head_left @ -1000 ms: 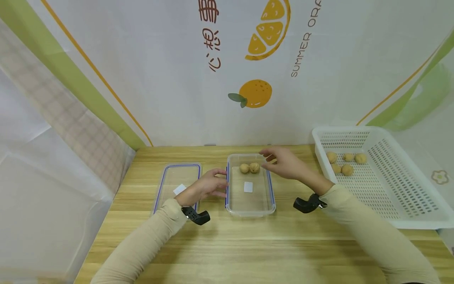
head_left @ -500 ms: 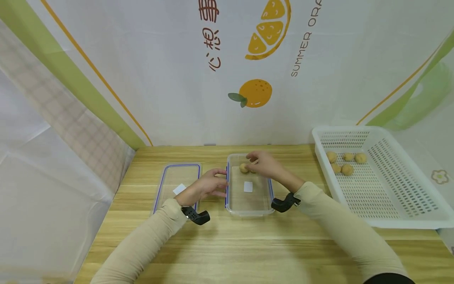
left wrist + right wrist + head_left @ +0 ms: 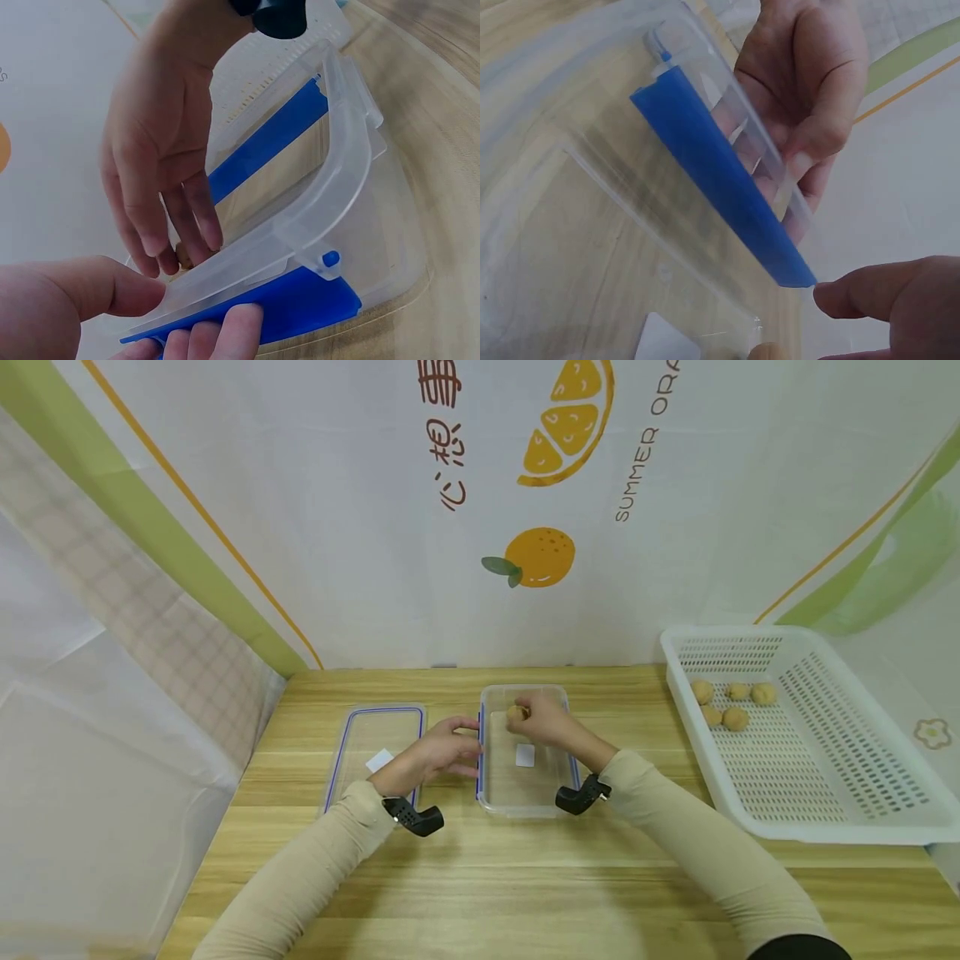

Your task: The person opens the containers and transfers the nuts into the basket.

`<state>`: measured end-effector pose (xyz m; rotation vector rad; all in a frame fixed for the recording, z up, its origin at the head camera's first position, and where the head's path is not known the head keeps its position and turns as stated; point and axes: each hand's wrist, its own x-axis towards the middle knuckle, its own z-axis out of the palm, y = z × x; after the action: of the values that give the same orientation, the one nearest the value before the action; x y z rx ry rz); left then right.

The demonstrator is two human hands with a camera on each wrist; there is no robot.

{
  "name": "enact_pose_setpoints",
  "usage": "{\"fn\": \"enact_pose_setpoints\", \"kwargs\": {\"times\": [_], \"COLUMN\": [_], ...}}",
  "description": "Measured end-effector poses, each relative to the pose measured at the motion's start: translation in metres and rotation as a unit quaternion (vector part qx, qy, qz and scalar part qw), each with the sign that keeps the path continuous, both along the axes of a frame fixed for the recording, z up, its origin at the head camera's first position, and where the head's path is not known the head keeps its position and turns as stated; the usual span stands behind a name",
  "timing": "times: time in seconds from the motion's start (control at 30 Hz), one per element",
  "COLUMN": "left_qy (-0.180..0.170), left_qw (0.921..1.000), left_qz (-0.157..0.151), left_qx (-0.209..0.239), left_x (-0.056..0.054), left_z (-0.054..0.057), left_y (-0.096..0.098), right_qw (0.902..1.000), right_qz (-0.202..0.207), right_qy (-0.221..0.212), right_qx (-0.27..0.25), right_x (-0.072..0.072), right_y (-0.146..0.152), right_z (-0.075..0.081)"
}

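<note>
A clear plastic food box [image 3: 528, 789] with blue side clips stands uncovered on the table. My left hand [image 3: 446, 747] steadies its left side, with fingertips against the blue clip [image 3: 300, 307] and thumb by the rim. My right hand [image 3: 551, 718] reaches inside at the far end, fingers pointing down beside a walnut [image 3: 515, 713]. In the left wrist view those fingers partly cover a walnut [image 3: 182, 255]; whether they grip it is unclear. A second walnut is hidden behind the right hand. A white square label [image 3: 525, 755] shows at the box's bottom.
Left of the box lies its clear lid [image 3: 386, 727] with a blue seal, partly under my left forearm. A white perforated basket [image 3: 795, 768] stands at the right, holding several walnuts [image 3: 735, 719] at its far left. Behind the table hangs a printed cloth [image 3: 360, 568].
My right hand has moved left from beyond the box's right rim to over the walnuts, covering one of them. The left hand stays at the box's side.
</note>
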<state>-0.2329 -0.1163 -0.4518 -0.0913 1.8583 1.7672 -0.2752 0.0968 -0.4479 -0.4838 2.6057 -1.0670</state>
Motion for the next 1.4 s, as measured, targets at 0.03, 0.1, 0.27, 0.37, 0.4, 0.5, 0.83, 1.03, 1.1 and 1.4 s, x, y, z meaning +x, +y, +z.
{"fn": "enact_pose_setpoints", "kwargs": {"times": [0.03, 0.1, 0.27, 0.37, 0.4, 0.5, 0.83, 1.03, 1.1, 1.4], "left_qy": [0.000, 0.000, 0.001, 0.000, 0.000, 0.002, 0.000, -0.002, -0.002, -0.002], "left_qw": [1.0000, 1.0000, 1.0000, 1.0000, 1.0000, 1.0000, 1.0000, 1.0000, 1.0000, 1.0000], "left_qz": [0.000, -0.001, 0.001, 0.001, 0.001, -0.001, 0.004, 0.004, 0.004, 0.002], "left_qx": [0.000, 0.001, 0.003, 0.003, 0.003, 0.004, 0.003, 0.000, 0.001, 0.003], "left_x": [0.000, 0.000, 0.000, 0.000, 0.000, 0.000, 0.000, 0.001, 0.001, 0.001], "left_z": [0.000, 0.000, 0.000, 0.000, -0.001, -0.002, -0.002, 0.000, 0.001, 0.001], "left_y": [0.000, 0.000, 0.000, 0.000, 0.000, 0.000, 0.000, 0.000, 0.000, 0.000], "right_qw": [1.0000, 0.9999, 0.9994, 0.9985, 0.9982, 0.9980, 0.9976, 0.9970, 0.9969, 0.9951], "right_qz": [0.001, -0.001, 0.000, -0.002, -0.006, -0.019, -0.052, -0.070, -0.071, -0.091], "right_qy": [0.000, -0.005, 0.011, 0.028, 0.030, 0.021, 0.020, 0.021, 0.024, 0.033], "right_qx": [0.003, 0.012, 0.034, 0.047, 0.051, 0.057, 0.042, 0.024, 0.024, 0.021], "right_x": [0.000, 0.000, 0.000, -0.002, -0.002, -0.003, -0.007, -0.010, -0.010, -0.013], "right_y": [0.000, -0.001, -0.004, -0.006, -0.007, -0.009, -0.018, -0.021, -0.021, -0.023], "right_z": [-0.001, -0.002, -0.003, -0.006, -0.007, -0.009, -0.011, -0.016, -0.018, -0.025]}}
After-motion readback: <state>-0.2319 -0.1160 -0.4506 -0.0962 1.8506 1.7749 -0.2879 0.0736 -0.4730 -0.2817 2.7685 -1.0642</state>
